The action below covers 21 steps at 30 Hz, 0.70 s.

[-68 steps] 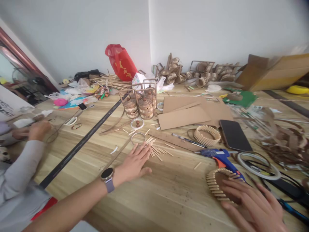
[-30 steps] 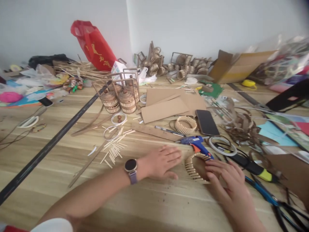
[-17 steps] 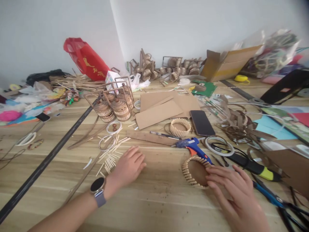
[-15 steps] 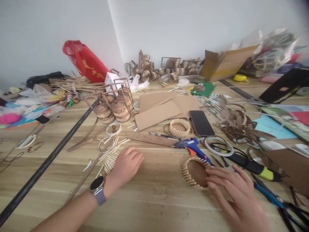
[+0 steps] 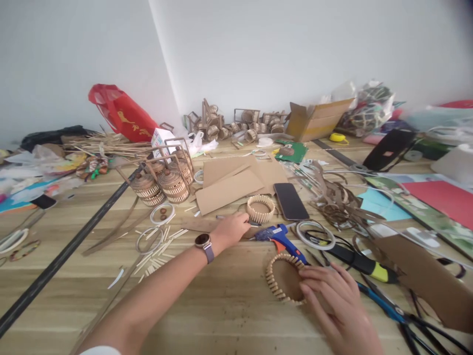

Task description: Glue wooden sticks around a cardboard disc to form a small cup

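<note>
My right hand point(image 5: 332, 301) holds the right edge of a small round basket base point(image 5: 271, 282), its wall of short wooden sticks set around a brown disc. The base lies flat on the table. My left hand point(image 5: 232, 230), with a watch at the wrist, reaches over a pen point(image 5: 255, 224). Its fingers are bent downward beside a second stick-walled ring point(image 5: 260, 209); the fingertips are hidden, so I cannot tell whether they grip anything. A blue glue gun point(image 5: 283, 237) lies between my hands, close behind the held base.
Loose sticks point(image 5: 158, 254) and white rings point(image 5: 150, 240) lie left of my hands. Lidded baskets point(image 5: 174, 186) stand behind them, near cardboard sheets point(image 5: 229, 190). A phone point(image 5: 291, 201), tape roll point(image 5: 316, 235) and blue-handled scissors point(image 5: 384, 303) are on the right.
My left hand has moved rightward and away from me, from beside the loose sticks to over the pen. My right hand stays on the base. The whole view has shifted.
</note>
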### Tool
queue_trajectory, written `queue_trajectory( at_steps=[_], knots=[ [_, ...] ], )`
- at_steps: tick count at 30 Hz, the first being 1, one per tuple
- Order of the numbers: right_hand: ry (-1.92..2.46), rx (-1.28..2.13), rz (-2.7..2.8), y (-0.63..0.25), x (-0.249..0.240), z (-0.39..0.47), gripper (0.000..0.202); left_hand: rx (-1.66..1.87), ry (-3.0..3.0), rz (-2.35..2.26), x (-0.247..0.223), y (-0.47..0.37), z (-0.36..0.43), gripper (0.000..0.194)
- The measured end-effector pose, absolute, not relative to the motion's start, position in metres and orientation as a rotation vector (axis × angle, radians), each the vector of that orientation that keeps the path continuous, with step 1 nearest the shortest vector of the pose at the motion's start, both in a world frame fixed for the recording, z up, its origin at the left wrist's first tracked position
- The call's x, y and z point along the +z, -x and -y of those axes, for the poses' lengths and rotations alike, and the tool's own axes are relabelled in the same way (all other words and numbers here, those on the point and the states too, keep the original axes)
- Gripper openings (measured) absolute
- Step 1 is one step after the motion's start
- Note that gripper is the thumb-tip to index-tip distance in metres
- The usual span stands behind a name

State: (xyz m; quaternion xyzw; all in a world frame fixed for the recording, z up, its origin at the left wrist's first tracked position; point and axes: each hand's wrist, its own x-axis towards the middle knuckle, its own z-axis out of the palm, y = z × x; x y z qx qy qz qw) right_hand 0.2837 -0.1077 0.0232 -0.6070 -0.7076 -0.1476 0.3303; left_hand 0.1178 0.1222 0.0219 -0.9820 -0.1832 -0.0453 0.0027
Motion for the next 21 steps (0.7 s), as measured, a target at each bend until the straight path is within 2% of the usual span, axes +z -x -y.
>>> queue_trajectory(
  at_steps=[15,18,21],
  knots=[
    [1.516,-0.356,1.889,-0.287,0.027,0.105,0.012,-0.01,3.019,0.885,0.035,-0.126,-0.121,0.025],
    [1.516,-0.32,1.859,-0.285,0.027,0.106,0.012,0.067,3.013,0.935,0.03,-0.13,-0.12,0.02],
    [1.531,-0.282,1.819,-0.283,0.027,0.107,0.011,0.113,3.024,0.909,0.027,-0.131,-0.123,0.029]
  ],
)
